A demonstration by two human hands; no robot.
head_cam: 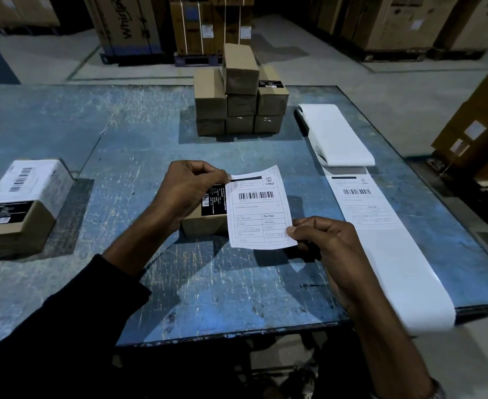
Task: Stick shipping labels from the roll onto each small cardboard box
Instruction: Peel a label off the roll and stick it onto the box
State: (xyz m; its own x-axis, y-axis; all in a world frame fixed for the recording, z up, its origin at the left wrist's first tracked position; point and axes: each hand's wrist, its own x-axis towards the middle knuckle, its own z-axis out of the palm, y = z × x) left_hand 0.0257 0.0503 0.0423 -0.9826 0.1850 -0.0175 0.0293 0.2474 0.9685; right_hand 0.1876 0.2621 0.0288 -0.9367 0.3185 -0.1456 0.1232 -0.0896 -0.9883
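Observation:
A white shipping label (258, 207) with a barcode hangs between my hands above the blue table. My left hand (189, 187) pinches its top left corner. My right hand (323, 240) pinches its bottom right corner. Under the label and my left hand sits a small cardboard box (203, 224) with a black sticker, partly hidden. To the right, the label roll's strip (363, 203) lies unrolled with one printed label on it and bare backing trailing over the table's front edge. At the left stands a box (21, 208) with a white label on top.
A stack of several small cardboard boxes (239, 93) stands at the table's far middle. The scratched blue table (127, 156) ends at a front edge near my body. Large cartons (127, 24) on pallets line the floor behind and at the right.

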